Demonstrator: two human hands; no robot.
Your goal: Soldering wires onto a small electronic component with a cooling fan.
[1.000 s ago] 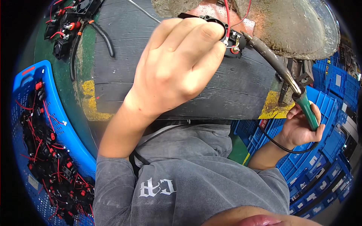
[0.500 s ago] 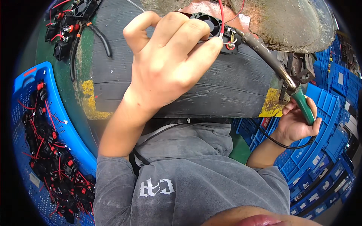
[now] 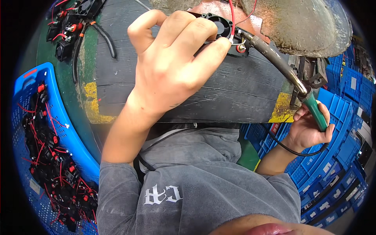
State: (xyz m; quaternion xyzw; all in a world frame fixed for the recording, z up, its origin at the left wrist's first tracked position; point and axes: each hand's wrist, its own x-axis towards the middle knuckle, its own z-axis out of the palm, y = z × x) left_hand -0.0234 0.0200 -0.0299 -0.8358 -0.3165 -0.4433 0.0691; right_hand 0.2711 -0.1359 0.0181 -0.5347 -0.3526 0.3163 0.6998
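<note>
My left hand is closed around a small black fan unit at the top centre of the bench, hiding much of it. Its thumb tip rests by the lower end of a red wire that rises from the unit. A red-ringed metal terminal shows just right of the thumb. In my right hand is a soldering iron, gripped by its green handle. The iron slants up and left, and its tip is at the unit's right side. Whether the tip touches metal cannot be made out.
A blue crate of several black parts with red wires stands at left. More fan units and a black cable lie at the upper left. A crusted block sits behind the iron. Blue bins stack at right.
The fan unit and red wire have shifted slightly to the right and down. The iron's tip has moved a little with them; both hands keep their grip.
</note>
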